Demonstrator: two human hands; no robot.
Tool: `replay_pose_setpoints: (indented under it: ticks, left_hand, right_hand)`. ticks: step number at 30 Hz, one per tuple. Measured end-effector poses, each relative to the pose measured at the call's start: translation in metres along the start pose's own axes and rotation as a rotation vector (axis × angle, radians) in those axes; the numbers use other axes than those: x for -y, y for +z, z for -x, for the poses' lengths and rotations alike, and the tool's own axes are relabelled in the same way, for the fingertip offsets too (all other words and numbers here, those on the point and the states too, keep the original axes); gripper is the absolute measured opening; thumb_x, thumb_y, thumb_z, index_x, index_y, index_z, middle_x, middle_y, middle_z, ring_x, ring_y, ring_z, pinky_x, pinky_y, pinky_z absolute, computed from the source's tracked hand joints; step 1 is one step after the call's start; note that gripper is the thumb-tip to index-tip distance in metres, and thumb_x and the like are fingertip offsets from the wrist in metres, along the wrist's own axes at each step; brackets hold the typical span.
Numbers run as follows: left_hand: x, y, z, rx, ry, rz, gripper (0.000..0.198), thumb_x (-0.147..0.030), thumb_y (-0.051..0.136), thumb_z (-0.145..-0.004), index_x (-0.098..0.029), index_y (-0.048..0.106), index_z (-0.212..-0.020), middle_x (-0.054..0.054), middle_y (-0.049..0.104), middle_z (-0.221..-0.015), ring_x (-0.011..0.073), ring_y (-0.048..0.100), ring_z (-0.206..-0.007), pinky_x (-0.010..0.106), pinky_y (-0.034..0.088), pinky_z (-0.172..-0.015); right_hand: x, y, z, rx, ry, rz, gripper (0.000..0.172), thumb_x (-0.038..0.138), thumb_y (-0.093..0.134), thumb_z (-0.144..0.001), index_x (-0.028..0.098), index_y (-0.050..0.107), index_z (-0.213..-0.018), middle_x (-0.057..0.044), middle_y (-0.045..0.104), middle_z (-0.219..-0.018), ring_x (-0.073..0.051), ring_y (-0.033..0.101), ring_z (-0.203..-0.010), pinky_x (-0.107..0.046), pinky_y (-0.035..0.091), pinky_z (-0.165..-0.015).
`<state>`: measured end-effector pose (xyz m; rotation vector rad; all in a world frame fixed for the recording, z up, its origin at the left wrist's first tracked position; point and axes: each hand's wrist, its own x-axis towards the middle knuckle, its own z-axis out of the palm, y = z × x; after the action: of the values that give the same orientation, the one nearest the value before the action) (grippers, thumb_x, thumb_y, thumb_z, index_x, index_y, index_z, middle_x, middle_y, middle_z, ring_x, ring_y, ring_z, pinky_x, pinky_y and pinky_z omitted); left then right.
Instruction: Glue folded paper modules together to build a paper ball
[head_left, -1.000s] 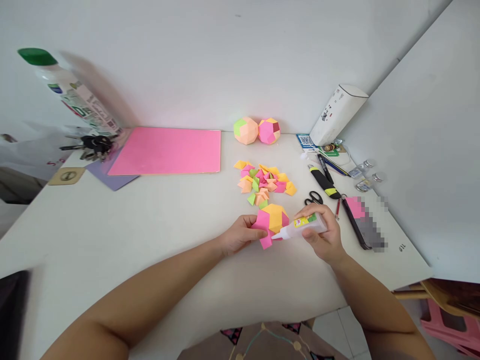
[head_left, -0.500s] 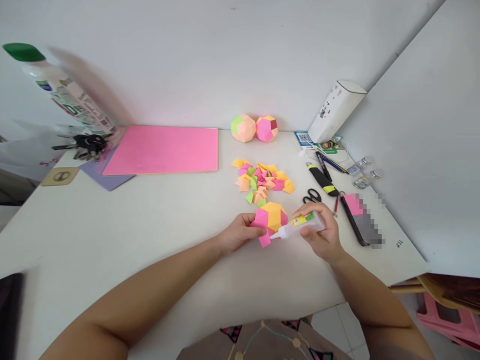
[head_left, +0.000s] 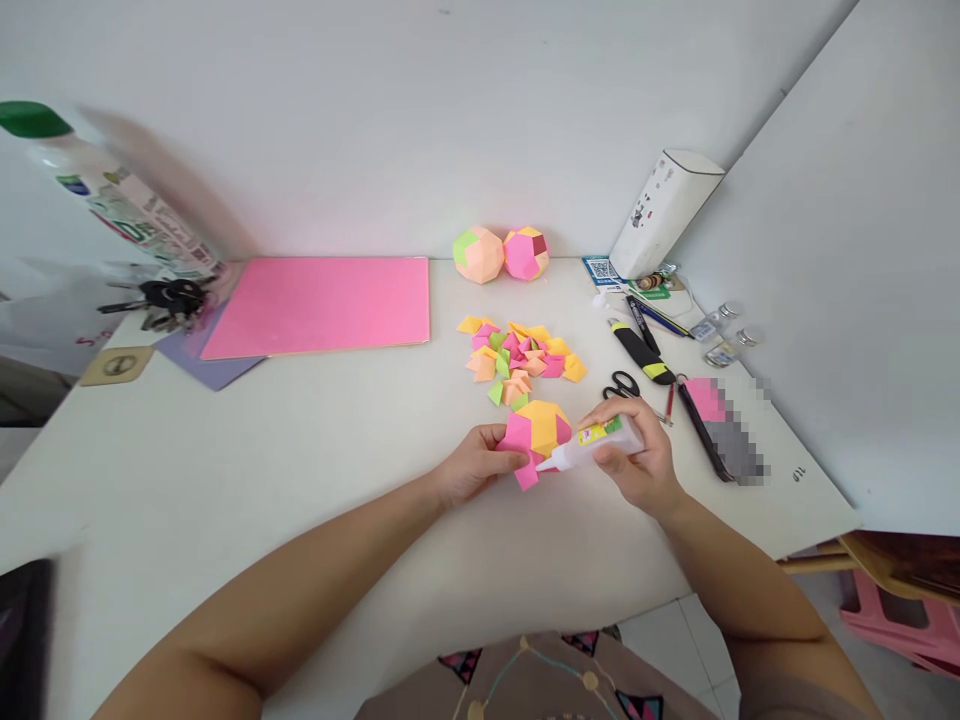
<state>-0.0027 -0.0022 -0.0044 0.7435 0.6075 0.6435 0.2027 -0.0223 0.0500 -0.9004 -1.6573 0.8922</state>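
Note:
Between thumb and fingers, my left hand [head_left: 476, 465] pinches a partly built paper ball [head_left: 546, 428] of yellow and pink faces by a pink flap on its left side. My right hand [head_left: 637, 460] is wrapped round a clear glue bottle [head_left: 604, 440] with a yellow and green label. The bottle is tilted, its white nozzle at the lower pink flap; whether glue is coming out is too small to tell. Just behind the ball lies a heap of folded paper pieces [head_left: 517, 350] in pink, orange, peach and green.
Two finished-looking paper balls [head_left: 478, 256] rest against the wall. Pink paper sheets [head_left: 322, 305] lie at the back left, near keys [head_left: 176, 295] and a tall bottle [head_left: 142, 215]. At right are scissors [head_left: 621, 384], a utility knife [head_left: 641, 350], small glass jars [head_left: 731, 345] and a white box [head_left: 664, 215].
The camera view has shifted slightly. Both hands keep their holds, and the nozzle has moved slightly along the lower pink flap, away from the ball's right side.

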Motion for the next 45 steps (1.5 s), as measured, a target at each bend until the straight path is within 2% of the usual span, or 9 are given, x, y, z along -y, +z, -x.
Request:
replay_pose_setpoints:
  ticks: [5,12,17,19,24,29,38,45]
  left_hand:
    - [-0.0003,-0.0003,0.0005,0.065,0.018,-0.004,0.026,-0.023,0.071,-0.067,-0.014,0.069,-0.092,0.008,0.070,-0.090,0.0229,0.064,-0.087,0.039,0.044,-0.086]
    - [0.0030,-0.0037,-0.0001,-0.006,0.004,0.002,0.022,-0.021,0.073,-0.065,-0.014,0.069,-0.085,0.008,0.070,-0.087,0.0201,0.062,-0.082,0.035,0.045,-0.080]
    - [0.0003,-0.0011,0.0007,0.066,0.018,0.003,0.028,-0.023,0.071,-0.067,-0.013,0.069,-0.093,0.011,0.069,-0.093,0.0254,0.064,-0.090,0.040,0.044,-0.086]
    - [0.0001,-0.0008,0.0006,0.075,0.023,0.008,0.028,-0.023,0.071,-0.067,-0.013,0.069,-0.094,0.010,0.069,-0.094,0.0250,0.064,-0.089,0.040,0.044,-0.086]
    - [0.0002,-0.0010,-0.0002,0.000,0.020,-0.002,0.022,-0.021,0.073,-0.064,-0.013,0.070,-0.084,0.009,0.070,-0.086,0.0213,0.064,-0.083,0.035,0.046,-0.081]
    - [-0.0019,0.0005,0.0002,0.067,0.017,-0.006,0.028,-0.024,0.072,-0.066,-0.013,0.069,-0.092,0.010,0.070,-0.094,0.0254,0.064,-0.090,0.040,0.044,-0.088]
    - [0.0015,-0.0025,-0.0001,0.036,0.027,-0.005,0.026,-0.021,0.071,-0.068,-0.013,0.068,-0.093,0.010,0.069,-0.093,0.0241,0.063,-0.090,0.039,0.045,-0.085]
    - [0.0024,-0.0024,0.0000,0.068,0.027,0.006,0.027,-0.021,0.071,-0.068,-0.014,0.068,-0.094,0.009,0.070,-0.091,0.0227,0.065,-0.087,0.038,0.045,-0.086]
  right_hand:
    - [-0.0016,-0.0001,0.0003,-0.034,-0.017,0.022,0.023,0.034,0.064,-0.078,0.023,0.054,-0.095,-0.006,0.059,-0.085,-0.021,0.056,-0.079,-0.034,0.044,-0.067]
    - [-0.0004,0.0003,0.0015,-0.013,0.011,0.011,0.023,0.035,0.064,-0.079,0.023,0.054,-0.095,-0.005,0.060,-0.084,-0.020,0.057,-0.075,-0.034,0.046,-0.065]
    - [-0.0014,0.0012,0.0010,-0.056,-0.014,0.021,0.023,0.035,0.064,-0.078,0.023,0.053,-0.095,-0.006,0.060,-0.085,-0.020,0.058,-0.079,-0.034,0.047,-0.068]
    - [-0.0012,0.0006,0.0002,-0.048,-0.013,0.025,0.023,0.035,0.064,-0.078,0.022,0.054,-0.094,-0.006,0.060,-0.085,-0.020,0.057,-0.078,-0.034,0.047,-0.067]
    - [0.0008,0.0002,-0.0004,-0.002,0.005,0.026,0.023,0.037,0.064,-0.078,0.023,0.054,-0.094,-0.005,0.060,-0.083,-0.019,0.057,-0.075,-0.033,0.046,-0.064]
    - [-0.0012,0.0004,0.0003,-0.048,-0.014,0.049,0.023,0.036,0.064,-0.078,0.024,0.053,-0.094,-0.006,0.060,-0.086,-0.021,0.056,-0.081,-0.035,0.046,-0.070]
    - [-0.0019,-0.0013,-0.0005,-0.026,0.029,0.031,0.023,0.037,0.064,-0.078,0.024,0.054,-0.094,-0.005,0.059,-0.086,-0.019,0.055,-0.078,-0.033,0.044,-0.067]
    - [-0.0036,0.0004,0.0000,-0.057,0.013,0.059,0.024,0.038,0.063,-0.078,0.024,0.053,-0.094,-0.005,0.059,-0.086,-0.020,0.054,-0.081,-0.034,0.044,-0.069]
